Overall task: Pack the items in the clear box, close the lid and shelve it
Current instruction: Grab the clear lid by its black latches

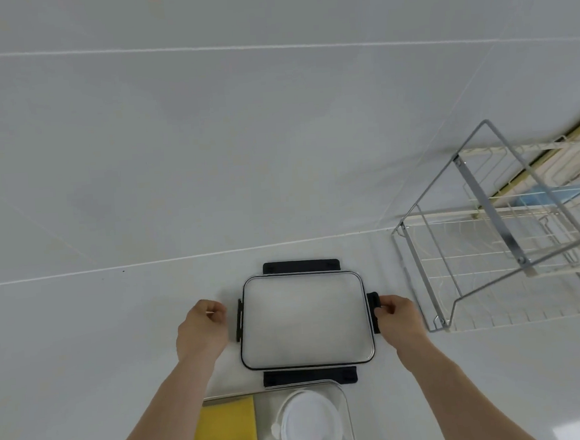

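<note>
While the lid [305, 320] lay flat on the worktop [101, 336] beyond the packed clear box [342, 401] (its contents hard to name), the right hand [396, 317] pinched a side clasp [374, 311], the left hand [203, 325] hovered loosely curled and empty, and lifting level seemed wisest.

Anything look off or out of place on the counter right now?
Nothing spilled or damaged. The lid lies flat apart from the clear box, which holds a yellow sponge and white round container.

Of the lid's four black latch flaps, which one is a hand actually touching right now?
The right-side flap: the right hand pinches it. The left hand sits just clear of its flap.
</note>
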Available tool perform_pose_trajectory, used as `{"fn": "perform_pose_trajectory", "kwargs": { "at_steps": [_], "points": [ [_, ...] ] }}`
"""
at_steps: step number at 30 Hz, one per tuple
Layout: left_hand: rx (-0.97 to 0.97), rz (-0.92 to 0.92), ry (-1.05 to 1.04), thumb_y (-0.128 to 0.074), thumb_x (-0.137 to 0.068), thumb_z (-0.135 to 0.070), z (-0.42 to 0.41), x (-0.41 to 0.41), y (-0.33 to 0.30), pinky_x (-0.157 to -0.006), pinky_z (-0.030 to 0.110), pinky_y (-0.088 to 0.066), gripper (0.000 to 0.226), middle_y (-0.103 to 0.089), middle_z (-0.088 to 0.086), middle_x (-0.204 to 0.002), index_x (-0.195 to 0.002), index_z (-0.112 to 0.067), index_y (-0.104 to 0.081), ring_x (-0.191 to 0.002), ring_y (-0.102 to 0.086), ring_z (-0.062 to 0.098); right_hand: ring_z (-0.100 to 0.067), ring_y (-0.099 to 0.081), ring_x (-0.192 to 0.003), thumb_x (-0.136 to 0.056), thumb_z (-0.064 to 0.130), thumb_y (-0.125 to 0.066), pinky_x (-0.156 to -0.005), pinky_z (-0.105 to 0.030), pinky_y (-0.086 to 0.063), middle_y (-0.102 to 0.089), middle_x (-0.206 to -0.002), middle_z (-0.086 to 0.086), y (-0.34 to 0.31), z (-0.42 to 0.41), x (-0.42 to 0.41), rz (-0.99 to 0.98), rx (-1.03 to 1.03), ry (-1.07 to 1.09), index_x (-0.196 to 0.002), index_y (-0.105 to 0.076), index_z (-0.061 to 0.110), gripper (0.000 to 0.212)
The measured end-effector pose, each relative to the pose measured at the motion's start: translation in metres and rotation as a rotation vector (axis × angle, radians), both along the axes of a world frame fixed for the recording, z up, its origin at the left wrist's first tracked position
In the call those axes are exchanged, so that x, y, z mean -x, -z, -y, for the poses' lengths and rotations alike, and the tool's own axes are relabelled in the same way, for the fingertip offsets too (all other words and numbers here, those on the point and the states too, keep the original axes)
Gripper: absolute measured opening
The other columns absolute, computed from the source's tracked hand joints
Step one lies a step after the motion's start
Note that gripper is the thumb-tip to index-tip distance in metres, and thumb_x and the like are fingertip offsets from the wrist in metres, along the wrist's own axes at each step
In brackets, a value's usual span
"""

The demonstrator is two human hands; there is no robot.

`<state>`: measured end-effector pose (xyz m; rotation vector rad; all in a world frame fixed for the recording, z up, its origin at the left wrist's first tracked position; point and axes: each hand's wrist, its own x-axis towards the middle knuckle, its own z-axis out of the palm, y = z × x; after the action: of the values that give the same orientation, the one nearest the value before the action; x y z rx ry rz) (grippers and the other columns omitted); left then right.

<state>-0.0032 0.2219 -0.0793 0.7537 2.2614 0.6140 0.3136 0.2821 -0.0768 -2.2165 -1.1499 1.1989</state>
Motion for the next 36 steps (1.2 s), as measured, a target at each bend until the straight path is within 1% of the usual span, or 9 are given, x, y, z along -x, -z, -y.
{"fn": "perform_pose_trajectory", "kwargs": {
  "at_steps": [3, 8, 11, 16, 20, 23, 27, 32, 36],
  "points": [
    [-0.056, 0.07, -0.009, -0.055, -0.092, -0.024, 0.006, 0.011, -0.016, -0.063, 0.029, -0.045, 0.015, -0.069, -0.003, -0.096, -0.103, -0.029, -0.063, -0.077, -0.062, 0.017, -0.021, -0.063, -0.079, -0.093, 0.002, -0.05, -0.06, -0.026, -0.047, -0.072, -0.09, -0.005, -0.011, 0.007, 0.002, -0.02, -0.033, 0.016, -0.106, -0.073, 0.016, 0.029],
    [0.029, 0.217, 0.134, -0.062, -0.089, -0.031, 0.014, 0.004, -0.015, -0.086, 0.033, -0.049, 0.028, -0.068, 0.0, -0.11, -0.117, -0.024, -0.06, -0.099, -0.062, 0.024, -0.025, -0.062, -0.077, -0.091, 0.003, -0.049, -0.061, -0.028, -0.047, -0.074, -0.093, -0.013, -0.022, 0.016, 0.011, -0.046, -0.083, 0.073, -0.103, -0.073, 0.015, 0.03],
    [0.042, 0.204, 0.148, -0.064, -0.088, -0.03, 0.017, -0.006, -0.005, -0.075, 0.032, -0.044, 0.034, -0.065, 0.0, -0.103, -0.119, -0.02, -0.055, -0.095, -0.061, 0.025, -0.024, -0.061, -0.073, -0.091, 0.004, -0.049, -0.06, -0.028, -0.047, -0.073, -0.092, -0.014, -0.025, 0.02, 0.012, -0.074, -0.106, 0.107, -0.103, -0.072, 0.018, 0.03],
    [0.0, 0.075, 0.099, -0.055, -0.093, -0.035, 0.017, -0.011, 0.005, -0.058, 0.03, -0.04, 0.018, -0.063, -0.001, -0.08, -0.102, -0.02, -0.06, -0.072, -0.058, 0.02, -0.022, -0.06, -0.073, -0.094, 0.007, -0.054, -0.061, -0.029, -0.047, -0.072, -0.087, -0.009, -0.027, 0.023, 0.01, -0.129, -0.167, 0.098, -0.096, -0.072, 0.025, 0.025],
    [-0.149, 0.145, 0.075, -0.053, -0.096, -0.03, 0.022, -0.005, -0.009, -0.073, 0.038, -0.05, 0.016, -0.07, 0.001, -0.084, -0.089, -0.02, -0.063, -0.081, -0.068, 0.029, -0.014, -0.062, -0.076, -0.097, 0.01, -0.056, -0.058, -0.026, -0.043, -0.07, -0.088, -0.001, -0.037, 0.026, 0.005, -0.107, -0.251, 0.137, -0.101, -0.07, 0.022, 0.019],
    [-0.281, 0.198, 0.126, -0.05, -0.098, -0.022, 0.03, 0.007, -0.032, -0.073, 0.033, -0.047, 0.015, -0.072, -0.003, -0.092, -0.09, -0.026, -0.061, -0.089, -0.07, 0.021, -0.015, -0.061, -0.08, -0.098, 0.014, -0.058, -0.061, -0.027, -0.043, -0.068, -0.096, 0.003, -0.055, 0.03, 0.01, -0.144, -0.311, 0.152, -0.097, -0.068, 0.032, 0.021],
    [-0.452, 0.317, 0.103, -0.047, -0.1, -0.014, 0.053, 0.022, -0.07, -0.08, 0.036, -0.046, 0.023, -0.071, -0.003, -0.094, -0.092, -0.029, -0.063, -0.092, -0.065, 0.01, -0.017, -0.07, -0.068, -0.101, 0.011, -0.055, -0.066, -0.032, -0.056, -0.07, -0.099, 0.0, -0.079, 0.046, 0.022, -0.325, -0.384, 0.127, -0.098, -0.066, 0.029, 0.022],
    [-0.516, 0.456, 0.099, -0.051, -0.1, -0.017, 0.1, 0.046, -0.093, -0.078, 0.032, -0.05, 0.019, -0.071, -0.003, -0.102, -0.1, -0.027, -0.067, -0.095, -0.067, 0.013, -0.027, -0.077, -0.092, -0.101, -0.002, -0.051, -0.077, -0.024, -0.062, -0.071, -0.097, -0.013, -0.095, 0.085, 0.035, -0.653, -0.387, 0.119, -0.095, -0.068, 0.019, 0.027],
    [-0.521, 0.628, 0.087, -0.05, -0.099, -0.006, 0.141, 0.059, -0.093, -0.082, 0.033, -0.053, 0.022, -0.068, 0.003, -0.099, -0.097, -0.018, -0.068, -0.091, -0.069, 0.021, -0.024, -0.072, -0.094, -0.097, -0.012, -0.049, -0.093, -0.033, -0.057, -0.075, -0.096, -0.014, -0.098, 0.121, 0.042, -0.781, -0.332, 0.069, -0.088, -0.068, 0.017, 0.036]
  ]
}}
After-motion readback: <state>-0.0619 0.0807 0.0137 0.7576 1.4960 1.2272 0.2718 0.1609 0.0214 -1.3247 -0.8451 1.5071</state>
